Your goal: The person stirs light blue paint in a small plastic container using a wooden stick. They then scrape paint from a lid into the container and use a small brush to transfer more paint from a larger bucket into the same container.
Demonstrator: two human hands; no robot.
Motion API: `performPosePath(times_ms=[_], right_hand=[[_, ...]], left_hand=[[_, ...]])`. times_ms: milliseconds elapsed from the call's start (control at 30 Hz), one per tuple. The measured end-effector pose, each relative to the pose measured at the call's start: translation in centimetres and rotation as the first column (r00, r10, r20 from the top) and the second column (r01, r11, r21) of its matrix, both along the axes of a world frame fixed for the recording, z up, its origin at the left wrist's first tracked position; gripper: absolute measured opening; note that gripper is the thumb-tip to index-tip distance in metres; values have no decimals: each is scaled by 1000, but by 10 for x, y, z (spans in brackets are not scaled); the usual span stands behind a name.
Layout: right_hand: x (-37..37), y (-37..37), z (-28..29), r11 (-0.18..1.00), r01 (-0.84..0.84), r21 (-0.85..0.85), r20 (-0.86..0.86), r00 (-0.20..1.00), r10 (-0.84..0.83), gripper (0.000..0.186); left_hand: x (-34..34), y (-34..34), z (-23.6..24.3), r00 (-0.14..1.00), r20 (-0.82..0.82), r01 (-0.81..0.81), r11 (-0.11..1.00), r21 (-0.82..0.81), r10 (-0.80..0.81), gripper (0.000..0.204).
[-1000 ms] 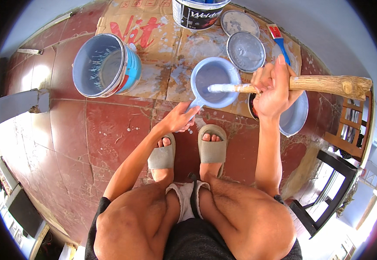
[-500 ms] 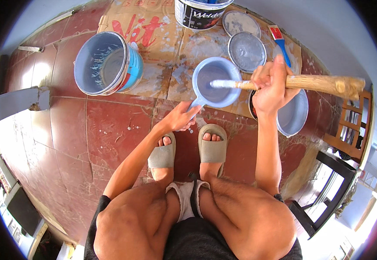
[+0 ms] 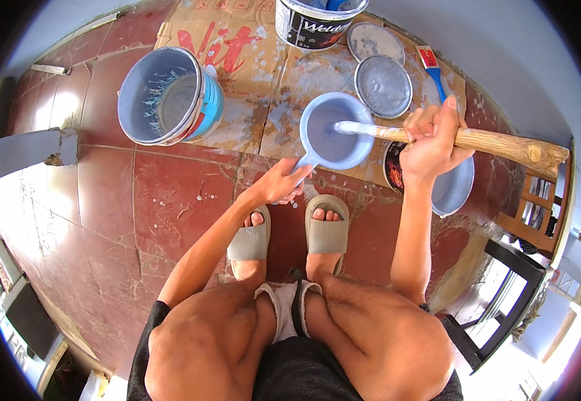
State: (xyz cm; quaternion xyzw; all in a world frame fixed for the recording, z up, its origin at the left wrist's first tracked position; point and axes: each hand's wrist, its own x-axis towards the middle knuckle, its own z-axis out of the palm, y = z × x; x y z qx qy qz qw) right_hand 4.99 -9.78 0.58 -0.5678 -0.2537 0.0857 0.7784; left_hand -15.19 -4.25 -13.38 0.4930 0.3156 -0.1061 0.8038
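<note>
Hard to see a few things here. The right hand (image 3: pixel 432 144) and forearm block part of the dark tub with a pale blue inside (image 3: pixel 457 180), by the near right corner of the paint-stained brown cardboard sheet (image 3: pixel 243 127). The black bucket with a white rim (image 3: pixel 307 32) at the far edge gets cut off up top, and I can't tell how much is in the dipper or how deep the stick goes.

About that light-blue round dipper (image 3: pixel 337 164): it's over the cardboard's near edge, mouth up, smooth and plasticky with a bluish-grey inside. Can't say if it's resting on anything. The left hand (image 3: pixel 281 182) has its grip closed round the stubby handle, with some fingers hidden underneath. Right hand's grip is wrapped tight on a rough, knobbly wooden stick (image 3: pixel 504 144), thumb up, the pale paint-coated end inside the dipper's mouth.

A tilted bucket, blue inside and cyan outside (image 3: pixel 133 107), covers the near left corner, streaky paint up its inner wall. Toward the right edge, two round smeared lids (image 3: pixel 382 85) overlap beside a blue-handled flat brush (image 3: pixel 435 73). Floor's scuffed red tile (image 3: pixel 183 220).
</note>
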Motion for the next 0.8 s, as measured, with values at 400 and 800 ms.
performPosePath(times_ms=[400, 800], right_hand=[[-8, 14, 6, 998, -35, -59, -4, 999, 35, 48], [-8, 14, 2, 981, 10, -192, 134, 991, 16, 48]], left_hand=[[0, 2, 1, 1000, -15, 8, 1000, -9, -8, 34], [1, 0, -2, 1000, 16, 20, 1000, -6, -20, 33]])
